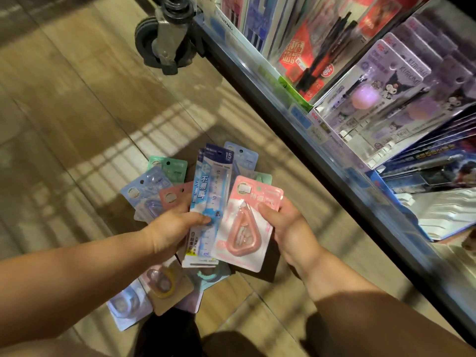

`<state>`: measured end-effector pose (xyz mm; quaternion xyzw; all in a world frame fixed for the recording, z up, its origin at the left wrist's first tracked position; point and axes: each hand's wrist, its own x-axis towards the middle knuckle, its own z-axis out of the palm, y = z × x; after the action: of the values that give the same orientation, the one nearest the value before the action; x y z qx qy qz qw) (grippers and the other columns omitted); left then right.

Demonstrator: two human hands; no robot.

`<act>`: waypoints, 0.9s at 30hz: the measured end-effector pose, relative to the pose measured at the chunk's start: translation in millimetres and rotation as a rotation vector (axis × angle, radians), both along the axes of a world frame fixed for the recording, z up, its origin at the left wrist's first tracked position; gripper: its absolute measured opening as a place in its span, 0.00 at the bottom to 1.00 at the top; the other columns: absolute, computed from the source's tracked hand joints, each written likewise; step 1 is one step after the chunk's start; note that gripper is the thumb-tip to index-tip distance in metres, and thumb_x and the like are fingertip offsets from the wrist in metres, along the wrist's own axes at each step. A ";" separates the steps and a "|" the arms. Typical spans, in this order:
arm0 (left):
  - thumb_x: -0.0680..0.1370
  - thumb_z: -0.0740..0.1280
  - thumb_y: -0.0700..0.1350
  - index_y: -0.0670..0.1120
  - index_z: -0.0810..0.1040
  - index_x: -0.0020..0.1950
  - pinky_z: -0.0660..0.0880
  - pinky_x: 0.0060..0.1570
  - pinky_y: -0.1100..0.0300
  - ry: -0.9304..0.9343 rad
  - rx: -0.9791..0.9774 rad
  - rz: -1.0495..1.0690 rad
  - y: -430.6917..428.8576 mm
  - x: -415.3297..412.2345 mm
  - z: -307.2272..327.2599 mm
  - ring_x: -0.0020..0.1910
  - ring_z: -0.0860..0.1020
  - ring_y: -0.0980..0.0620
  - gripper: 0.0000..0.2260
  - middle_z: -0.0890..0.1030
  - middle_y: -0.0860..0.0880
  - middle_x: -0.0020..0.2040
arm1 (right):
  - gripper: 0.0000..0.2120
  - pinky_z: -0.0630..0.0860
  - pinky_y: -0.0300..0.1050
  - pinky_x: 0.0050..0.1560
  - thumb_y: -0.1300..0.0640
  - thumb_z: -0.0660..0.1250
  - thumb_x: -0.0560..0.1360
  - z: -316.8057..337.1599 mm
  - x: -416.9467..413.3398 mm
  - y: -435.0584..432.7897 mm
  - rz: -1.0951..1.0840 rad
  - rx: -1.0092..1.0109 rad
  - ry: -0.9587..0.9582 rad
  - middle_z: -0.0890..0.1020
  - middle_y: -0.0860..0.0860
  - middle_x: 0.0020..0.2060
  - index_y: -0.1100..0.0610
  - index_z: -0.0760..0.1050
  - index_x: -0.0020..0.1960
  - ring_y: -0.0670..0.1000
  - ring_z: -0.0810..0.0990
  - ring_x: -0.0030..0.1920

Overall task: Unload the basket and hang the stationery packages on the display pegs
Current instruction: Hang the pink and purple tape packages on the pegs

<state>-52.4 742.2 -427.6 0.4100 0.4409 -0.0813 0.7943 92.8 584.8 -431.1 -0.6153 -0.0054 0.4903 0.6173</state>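
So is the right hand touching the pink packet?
Touching. In the head view the right hand pinches the pink correction tape package, thumb on its front.

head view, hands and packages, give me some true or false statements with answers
1. The right hand grips the pink package. True.
2. The left hand holds nothing. False: it holds a fan of packages, thumb on top of them.
3. The pink package hangs on the display rack. False: it is in the hand, above the floor, off the rack.
4. A caster wheel sits at the rack's far corner. True.
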 end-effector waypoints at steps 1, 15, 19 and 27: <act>0.64 0.68 0.39 0.46 0.73 0.64 0.82 0.45 0.46 -0.019 -0.009 0.002 -1.4 1.2 0.4 0.45 0.83 0.40 0.27 0.84 0.39 0.52 | 0.20 0.79 0.60 0.51 0.55 0.72 0.68 -1.6 -0.6 7.7 -0.004 -0.043 -0.023 0.84 0.60 0.51 0.58 0.78 0.58 0.62 0.83 0.51; 0.59 0.82 0.49 0.46 0.70 0.64 0.80 0.42 0.52 -0.008 0.170 0.211 7.5 -5.9 -4.0 0.47 0.84 0.43 0.38 0.81 0.39 0.55 | 0.13 0.74 0.47 0.52 0.44 0.65 0.76 -17.4 -6.1 38.8 -0.005 -0.726 -0.477 0.80 0.54 0.51 0.52 0.73 0.52 0.58 0.79 0.53; 0.48 0.84 0.58 0.45 0.72 0.60 0.81 0.43 0.49 0.041 0.230 0.259 20.2 -13.9 -7.6 0.44 0.85 0.41 0.45 0.84 0.40 0.50 | 0.31 0.65 0.48 0.66 0.42 0.69 0.73 -24.8 5.7 30.6 0.221 -0.975 -0.582 0.70 0.58 0.67 0.58 0.67 0.69 0.60 0.67 0.69; 0.66 0.74 0.43 0.43 0.73 0.58 0.79 0.31 0.61 0.018 0.274 0.274 27.7 -13.8 -14.0 0.36 0.85 0.50 0.23 0.84 0.44 0.46 | 0.35 0.70 0.51 0.65 0.48 0.77 0.66 -37.6 14.0 32.8 0.329 -0.968 -0.630 0.71 0.60 0.64 0.60 0.65 0.65 0.62 0.71 0.65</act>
<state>-66.2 769.9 -441.6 0.4496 0.5067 0.0845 0.7308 106.8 617.6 -468.7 -0.9333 -0.0594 0.3200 0.1515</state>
